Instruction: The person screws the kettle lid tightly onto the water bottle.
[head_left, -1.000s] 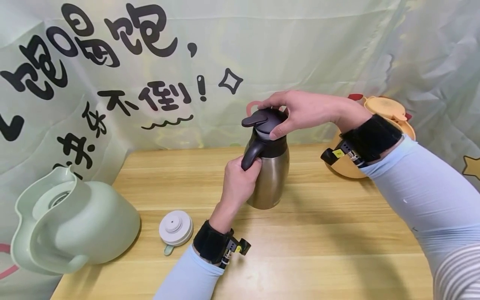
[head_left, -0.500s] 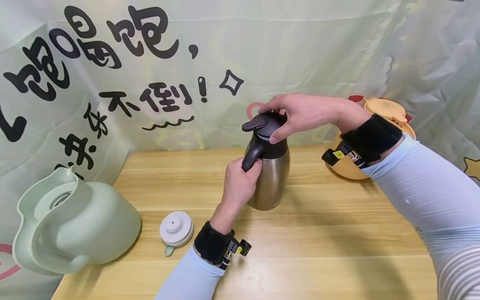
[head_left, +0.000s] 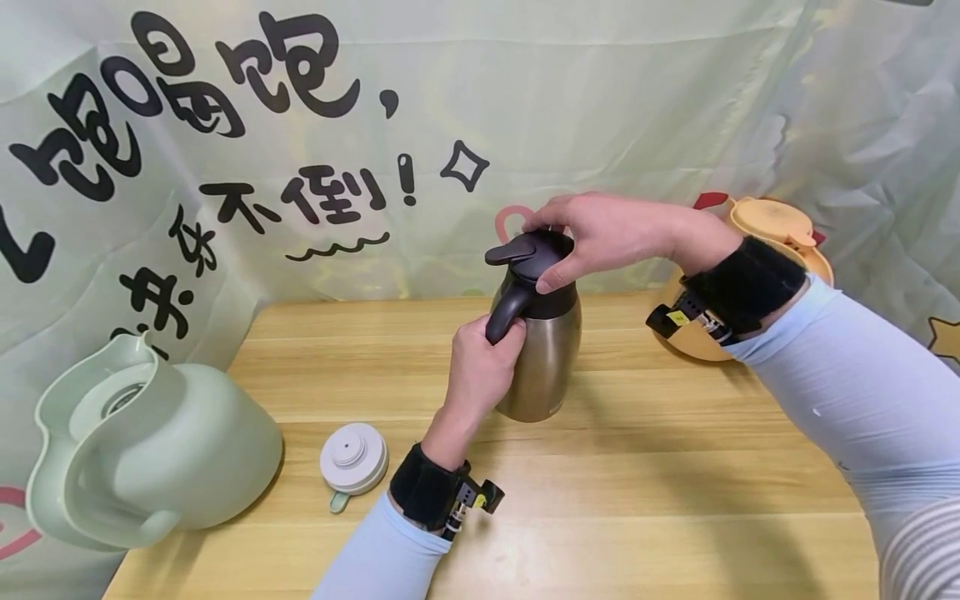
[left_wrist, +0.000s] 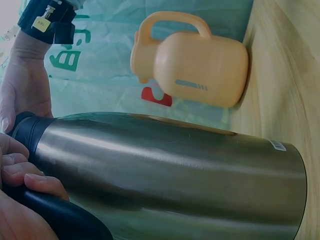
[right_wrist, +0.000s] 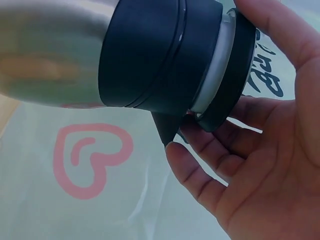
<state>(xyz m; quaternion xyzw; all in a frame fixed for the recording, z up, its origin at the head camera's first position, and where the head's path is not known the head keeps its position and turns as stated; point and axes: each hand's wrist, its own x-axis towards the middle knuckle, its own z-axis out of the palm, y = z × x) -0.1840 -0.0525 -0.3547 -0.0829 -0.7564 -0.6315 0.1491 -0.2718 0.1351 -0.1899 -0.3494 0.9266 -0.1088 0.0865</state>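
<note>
Curling the left hand [head_left: 486, 367] round the black handle [head_left: 506, 312], clamping thumb and fingers of the right hand [head_left: 618, 229] about the rim of the dark lid [head_left: 543, 252]. Holding the steel jug [head_left: 542, 358] upright on the wooden table [head_left: 675, 517], toward its back edge. Likely rigid and fairly weighty, slippery along the smooth metal wall; best gripped by the handle, best taken at the rim for the lid, probably light and stiff. Pressed lower at the lid than a second ago, yet in the right wrist view apart from the collar [right_wrist: 150, 55] by a pale band [right_wrist: 220, 65]. Farther out, with a white cap [head_left: 352, 458] left of the left wrist, a green jug [head_left: 206, 442] beyond, and an orange jug [left_wrist: 200, 70] near the right wrist.
</note>
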